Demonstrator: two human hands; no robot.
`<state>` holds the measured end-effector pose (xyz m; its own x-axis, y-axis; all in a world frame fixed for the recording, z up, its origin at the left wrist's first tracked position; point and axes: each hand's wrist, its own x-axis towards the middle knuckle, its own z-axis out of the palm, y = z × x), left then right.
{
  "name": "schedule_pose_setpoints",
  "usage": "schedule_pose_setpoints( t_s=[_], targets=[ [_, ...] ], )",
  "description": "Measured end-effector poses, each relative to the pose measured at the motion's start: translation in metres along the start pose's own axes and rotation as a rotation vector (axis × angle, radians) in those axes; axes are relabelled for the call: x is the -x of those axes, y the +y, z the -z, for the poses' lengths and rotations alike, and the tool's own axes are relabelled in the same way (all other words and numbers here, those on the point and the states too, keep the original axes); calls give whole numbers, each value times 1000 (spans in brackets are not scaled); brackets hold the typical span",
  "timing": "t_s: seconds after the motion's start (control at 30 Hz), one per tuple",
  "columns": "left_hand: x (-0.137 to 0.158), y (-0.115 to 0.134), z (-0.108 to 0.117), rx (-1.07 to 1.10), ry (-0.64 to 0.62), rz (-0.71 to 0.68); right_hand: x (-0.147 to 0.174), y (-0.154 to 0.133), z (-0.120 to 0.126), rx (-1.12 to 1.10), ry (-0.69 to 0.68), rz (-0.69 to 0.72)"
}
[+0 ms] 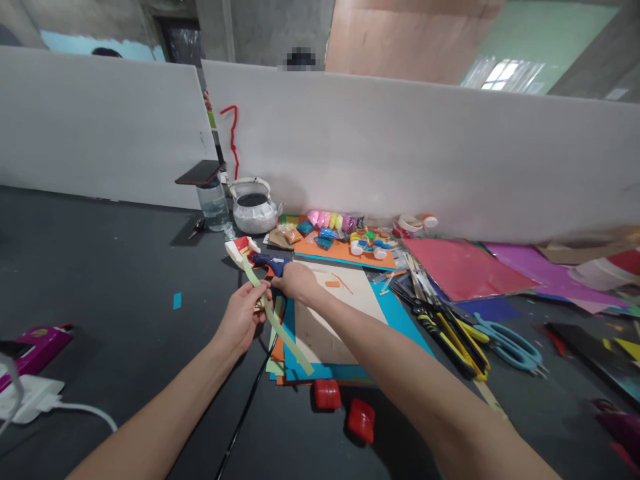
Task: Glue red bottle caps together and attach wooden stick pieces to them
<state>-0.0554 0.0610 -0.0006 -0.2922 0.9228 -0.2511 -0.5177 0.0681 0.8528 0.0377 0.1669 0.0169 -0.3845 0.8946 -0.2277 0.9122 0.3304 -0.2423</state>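
Note:
My left hand (243, 312) pinches a long light-green paper strip (285, 333) near its upper part. The strip's lower end hangs over the paper stack. My right hand (296, 280) is closed around a dark-blue glue gun (270, 263) with an orange trigger, its nozzle pointing left, close to the strip's upper end. Beyond the strip lies a small red-and-white object (243, 248), whose kind I cannot make out. A black cord (247, 400) runs toward me from beneath my hands. My fingers partly hide the gun's handle.
A cream sheet (325, 327) lies on blue paper (400, 320). Two red pieces (361, 420) sit in front. Cutters (453, 343) and blue-handled scissors (513, 343) lie right. Behind stand a metal kettle (254, 217) and a water jar (214, 205). A white partition (400, 153) closes the back.

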Motion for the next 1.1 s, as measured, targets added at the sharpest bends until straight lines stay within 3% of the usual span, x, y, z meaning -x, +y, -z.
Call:
schedule_pose_setpoints(
  t_s=[0.3, 0.47, 0.6, 0.73, 0.87, 1.1],
  targets=[
    [1, 4, 0, 43, 27, -36, -8, -19, -7, -43, -10, 66],
    [0, 4, 1, 36, 19, 1, 3, 4, 1, -163, 40, 97],
    [4, -1, -4, 3, -52, 105, 28, 40, 13, -290, 62, 111],
    [15, -7, -11, -12, -126, 176, 73, 62, 17, -458, -37, 167],
    [24, -12, -20, -6, -169, 209, 113, 58, 8, -571, -164, 221],
    [23, -17, -31, 22, -149, 196, 126, 54, -3, -690, -94, 268]
  ],
)
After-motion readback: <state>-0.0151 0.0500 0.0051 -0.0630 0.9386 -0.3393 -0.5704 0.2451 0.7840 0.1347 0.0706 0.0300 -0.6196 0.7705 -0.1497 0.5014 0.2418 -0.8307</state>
